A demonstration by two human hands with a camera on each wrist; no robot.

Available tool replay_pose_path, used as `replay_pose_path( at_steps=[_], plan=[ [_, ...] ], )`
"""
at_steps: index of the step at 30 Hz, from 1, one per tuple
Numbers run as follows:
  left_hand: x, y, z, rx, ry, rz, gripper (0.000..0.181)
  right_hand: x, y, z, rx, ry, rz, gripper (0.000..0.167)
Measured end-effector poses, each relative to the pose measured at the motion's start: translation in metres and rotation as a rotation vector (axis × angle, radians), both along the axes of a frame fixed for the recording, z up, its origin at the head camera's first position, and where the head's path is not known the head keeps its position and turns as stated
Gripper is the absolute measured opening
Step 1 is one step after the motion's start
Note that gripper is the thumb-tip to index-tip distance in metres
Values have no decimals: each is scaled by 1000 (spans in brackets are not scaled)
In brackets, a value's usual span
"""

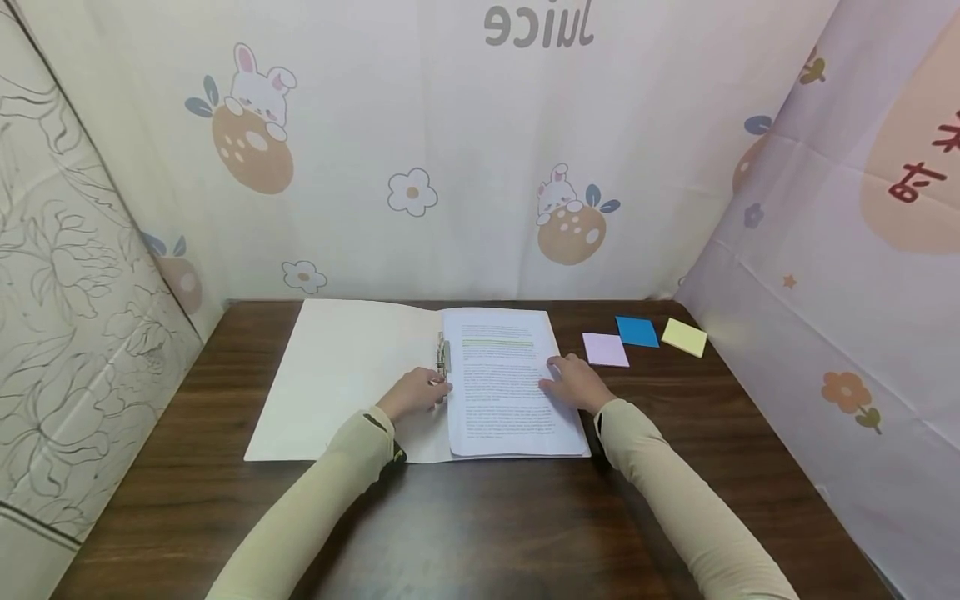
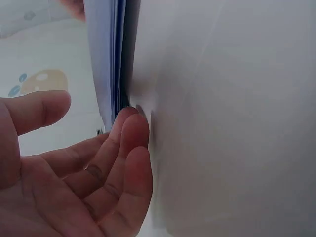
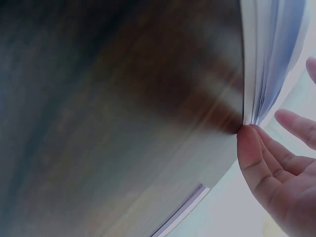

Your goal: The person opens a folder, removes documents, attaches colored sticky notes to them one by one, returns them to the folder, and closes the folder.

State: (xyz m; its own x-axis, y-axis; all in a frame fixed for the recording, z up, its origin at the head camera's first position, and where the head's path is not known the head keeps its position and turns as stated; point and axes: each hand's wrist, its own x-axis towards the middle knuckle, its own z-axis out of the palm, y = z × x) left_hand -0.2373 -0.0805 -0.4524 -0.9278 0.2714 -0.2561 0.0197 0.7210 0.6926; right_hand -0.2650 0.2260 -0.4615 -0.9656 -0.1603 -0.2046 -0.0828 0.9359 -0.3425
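Note:
An opened white folder [image 1: 337, 383] lies flat on the table, with a metal clip [image 1: 443, 357] along its spine. On its right half rests a stack of printed sheets [image 1: 502, 400], the top one carrying a green highlighted line. My left hand [image 1: 414, 394] is at the stack's left edge just below the clip; in the left wrist view its loosely bent fingertips [image 2: 134, 126] touch the folder beside the paper edges. My right hand [image 1: 577, 383] lies at the right edge, where its fingertips [image 3: 248, 140] touch the sheets' side with the thumb apart.
Three sticky-note pads, lavender [image 1: 605, 350], blue [image 1: 637, 332] and yellow [image 1: 684, 337], lie right of the folder on the dark wooden table [image 1: 495, 525]. Printed curtains [image 1: 480, 150] stand behind and on both sides. A small dark item [image 1: 399, 452] shows by the left wrist.

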Motion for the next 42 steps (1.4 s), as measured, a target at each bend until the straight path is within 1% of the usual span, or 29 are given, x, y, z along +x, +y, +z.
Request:
replay_pose_path(
  at_steps=[3, 9, 14, 17, 19, 25, 28, 31, 33, 37, 39, 42],
  plan=[
    [2, 3, 1, 2, -11, 5, 38, 0, 0, 1, 1, 11, 1, 58],
    [4, 9, -2, -24, -18, 19, 48, 2, 0, 4, 0, 6, -2, 57],
    [11, 15, 1, -4, 7, 16, 48, 2, 0, 3, 6, 10, -15, 57],
    [14, 18, 3, 10, 14, 28, 48, 3, 0, 3, -5, 11, -35, 57],
    [14, 19, 2, 19, 14, 41, 47, 4, 0, 4, -13, 11, -46, 57],
    [13, 23, -5, 36, -7, 54, 34, 5, -1, 7, -22, -7, -93, 58],
    [12, 24, -7, 43, -33, 79, 37, 6, -1, 8, -17, -11, -109, 58],
    [12, 26, -7, 47, -35, 102, 42, 5, -2, 10, -13, -13, -122, 59],
    [12, 27, -7, 34, -12, 108, 43, 5, -3, 12, -7, -15, -126, 59],
    [13, 30, -8, -14, 62, 110, 42, 6, -4, 13, 2, -6, -132, 59],
    [14, 31, -8, -33, 88, 111, 38, 7, -4, 13, -9, 0, -146, 58],
    [14, 33, -8, -41, 90, 102, 26, 8, -5, 16, -41, 0, -168, 57]
  ],
)
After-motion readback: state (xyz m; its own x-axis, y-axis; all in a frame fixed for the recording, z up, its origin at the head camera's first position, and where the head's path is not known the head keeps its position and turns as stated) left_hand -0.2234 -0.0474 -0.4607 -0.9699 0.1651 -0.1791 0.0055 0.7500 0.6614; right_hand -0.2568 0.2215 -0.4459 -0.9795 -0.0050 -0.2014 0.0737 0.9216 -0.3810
